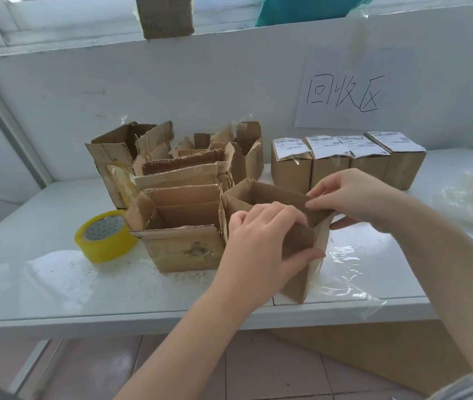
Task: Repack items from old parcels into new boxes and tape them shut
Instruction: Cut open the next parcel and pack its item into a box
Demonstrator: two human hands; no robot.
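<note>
An open brown cardboard box (pixel 301 272) stands at the table's front edge, its top flaps up. My left hand (pixel 261 249) grips its near wall, fingers curled over the rim and thumb on the outside. My right hand (pixel 353 197) pinches the far right flap at the top, with the thumb behind the box's right side. What lies inside the box is hidden. A roll of yellow tape (pixel 104 236) lies flat to the left. Several sealed parcels with white labels (pixel 345 160) stand in a row behind.
An open worn box (pixel 180 243) stands right beside the held box, with several torn empty boxes (pixel 171 160) behind it. Crumpled clear plastic (pixel 472 197) lies at the right. A paper sign (pixel 345 90) hangs on the white back wall. White crumbs litter the table (pixel 56 290).
</note>
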